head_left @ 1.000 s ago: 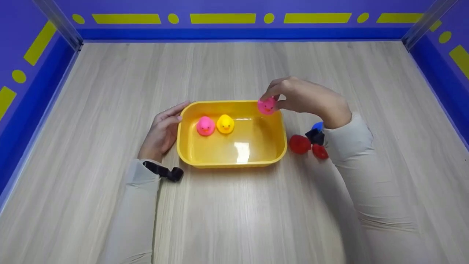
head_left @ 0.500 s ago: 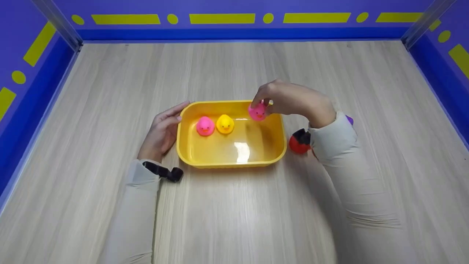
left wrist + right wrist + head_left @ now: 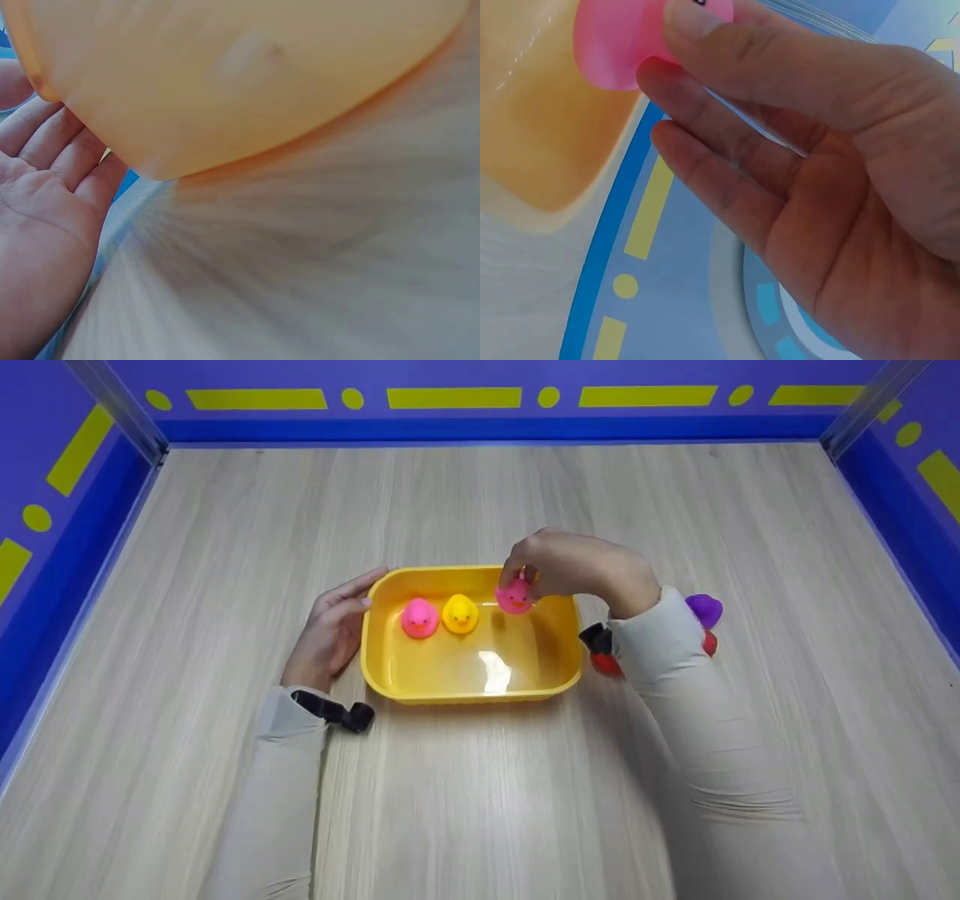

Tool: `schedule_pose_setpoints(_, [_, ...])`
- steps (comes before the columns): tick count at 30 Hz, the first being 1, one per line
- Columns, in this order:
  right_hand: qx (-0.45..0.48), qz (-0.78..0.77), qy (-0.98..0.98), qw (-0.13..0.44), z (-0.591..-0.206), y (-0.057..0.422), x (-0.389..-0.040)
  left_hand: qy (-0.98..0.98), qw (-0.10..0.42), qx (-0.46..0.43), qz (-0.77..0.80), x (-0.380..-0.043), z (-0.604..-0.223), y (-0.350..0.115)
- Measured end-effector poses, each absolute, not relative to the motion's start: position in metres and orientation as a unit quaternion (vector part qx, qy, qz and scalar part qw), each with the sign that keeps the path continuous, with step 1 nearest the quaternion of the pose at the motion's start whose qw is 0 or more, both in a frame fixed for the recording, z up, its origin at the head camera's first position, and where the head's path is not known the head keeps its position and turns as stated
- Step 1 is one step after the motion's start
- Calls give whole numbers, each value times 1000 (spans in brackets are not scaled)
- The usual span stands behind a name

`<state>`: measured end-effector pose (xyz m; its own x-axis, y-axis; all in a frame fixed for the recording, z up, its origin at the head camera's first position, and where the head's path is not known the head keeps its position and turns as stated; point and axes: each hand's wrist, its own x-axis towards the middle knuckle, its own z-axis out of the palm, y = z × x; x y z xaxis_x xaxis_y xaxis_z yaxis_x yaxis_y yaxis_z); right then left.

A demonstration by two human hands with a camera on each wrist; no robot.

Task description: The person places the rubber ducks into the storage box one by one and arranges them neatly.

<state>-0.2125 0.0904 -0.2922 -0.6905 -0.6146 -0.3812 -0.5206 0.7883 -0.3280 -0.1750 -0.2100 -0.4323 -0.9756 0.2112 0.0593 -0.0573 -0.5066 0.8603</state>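
A yellow plastic tub (image 3: 472, 696) stands on the table. Inside it, at the left, a pink rubber duck (image 3: 420, 619) and a yellow rubber duck (image 3: 460, 616) sit side by side. My left hand (image 3: 331, 626) rests against the tub's left end, thumb at the rim and fingers extended along the outside of the far corner. Over the tub's right half, my right hand (image 3: 574, 566) pinches another pink rubber duck (image 3: 514, 598) between thumb and fingers, with its face towards me. The right wrist view shows the thumb on this pink duck (image 3: 615, 49) and two lower fingers stretched out beneath.
Right of the tub, partly behind my right sleeve (image 3: 660, 645), lie a purple object (image 3: 705, 610) and red objects (image 3: 607, 665). A black wrist camera (image 3: 358, 717) sticks out from my left cuff. Blue and purple walls (image 3: 480, 429) border the wooden table (image 3: 480, 795).
My right hand has moved left and slightly nearer, carrying the pink rubber duck from the tub's far right corner further over its inside. The left hand and tub have stayed nearly still.
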Motion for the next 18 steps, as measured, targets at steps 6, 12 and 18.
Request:
schedule_pose_setpoints(6, [-302, -96, 912, 260, -299, 84, -213, 491, 75, 70, 865, -174, -431, -209])
schedule_pose_setpoints(12, [-311, -92, 908, 266, -304, 78, -216, 493, 77, 64, 864, -173, -431, -210])
schedule_pose_setpoints(18, [-308, -96, 905, 276, -305, 74, -219, 497, 80, 70, 861, -173, -430, -210])
